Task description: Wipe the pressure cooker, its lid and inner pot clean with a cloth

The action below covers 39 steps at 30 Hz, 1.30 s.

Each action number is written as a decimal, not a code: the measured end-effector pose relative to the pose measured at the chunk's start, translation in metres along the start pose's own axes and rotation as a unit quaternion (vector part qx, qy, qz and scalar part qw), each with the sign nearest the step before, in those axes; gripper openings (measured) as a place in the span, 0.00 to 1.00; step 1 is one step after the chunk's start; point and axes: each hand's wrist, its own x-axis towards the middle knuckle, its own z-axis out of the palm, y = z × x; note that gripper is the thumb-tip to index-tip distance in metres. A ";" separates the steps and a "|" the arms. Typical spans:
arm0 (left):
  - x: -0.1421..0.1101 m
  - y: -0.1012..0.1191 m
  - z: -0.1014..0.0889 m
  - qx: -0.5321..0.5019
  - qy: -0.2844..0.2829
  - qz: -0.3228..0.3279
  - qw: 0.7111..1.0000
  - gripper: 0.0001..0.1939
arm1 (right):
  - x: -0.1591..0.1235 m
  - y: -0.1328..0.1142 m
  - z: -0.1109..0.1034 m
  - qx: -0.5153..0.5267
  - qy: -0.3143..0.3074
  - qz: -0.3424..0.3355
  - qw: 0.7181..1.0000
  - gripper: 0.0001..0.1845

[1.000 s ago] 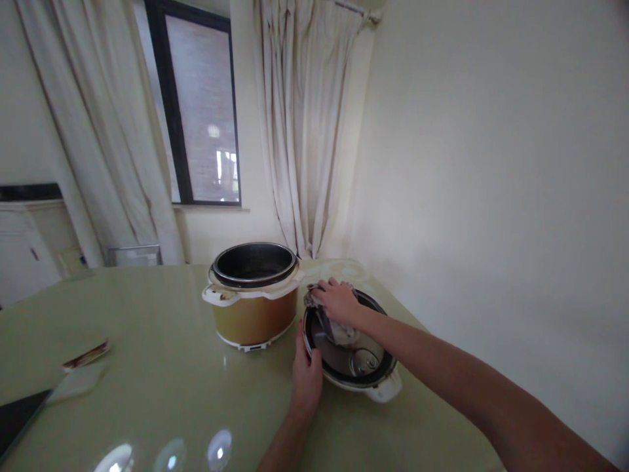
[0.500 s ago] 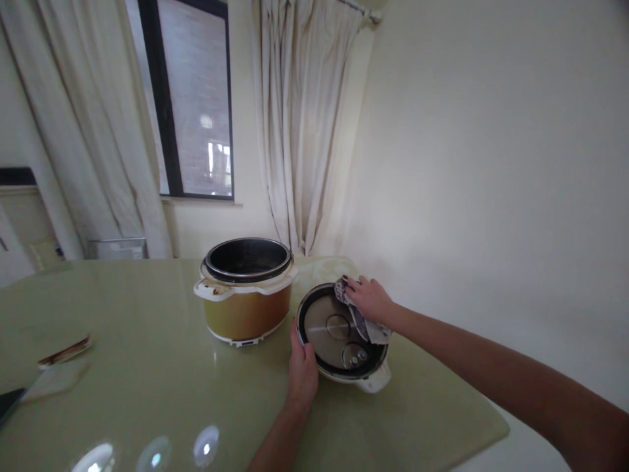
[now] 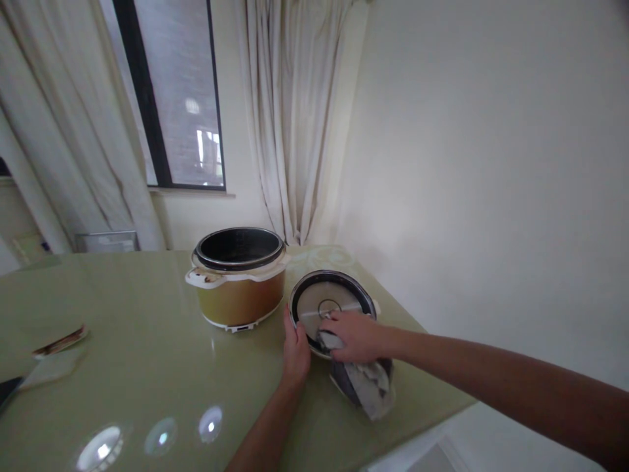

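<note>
A round cooker lid (image 3: 312, 303) is turned so its metal inner face and black rim show. My left hand (image 3: 296, 347) grips the lid's left edge, thumb on the near side. My right hand (image 3: 356, 335) is closed on a grey and white cloth (image 3: 371, 387), pressing it onto the lower part of the inner face. The cloth's loose end hangs over the lid's near edge. To the left stands the cooker body (image 3: 240, 298), gold-coloured with white handles and a dark inner pot (image 3: 240, 249), its top uncovered.
The glossy pale green table (image 3: 147, 347) ends in an edge on the right, near the wall. At the left lie a brown and white strip (image 3: 59, 342) and a dark flat object (image 3: 8, 390). Curtains (image 3: 289, 118) hang behind.
My right hand has wiped with the cloth from the lid's upper right down to its lower part. My left hand still holds the left edge. The view has shifted slightly.
</note>
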 end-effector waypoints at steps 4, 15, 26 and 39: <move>0.000 -0.002 -0.002 -0.005 -0.004 0.025 1.000 0.35 | 0.010 -0.002 -0.008 0.019 0.005 -0.060 0.998 0.29; 0.000 -0.002 -0.002 -0.037 -0.018 0.031 0.999 0.36 | 0.024 0.038 -0.046 0.009 0.278 0.029 0.960 0.33; -0.001 0.002 0.000 -0.029 -0.003 0.034 0.999 0.35 | 0.007 0.052 -0.001 0.053 0.001 0.001 0.999 0.44; 0.006 -0.010 -0.002 -0.043 -0.003 0.056 0.997 0.36 | 0.089 0.035 0.013 -0.075 0.119 0.060 0.988 0.30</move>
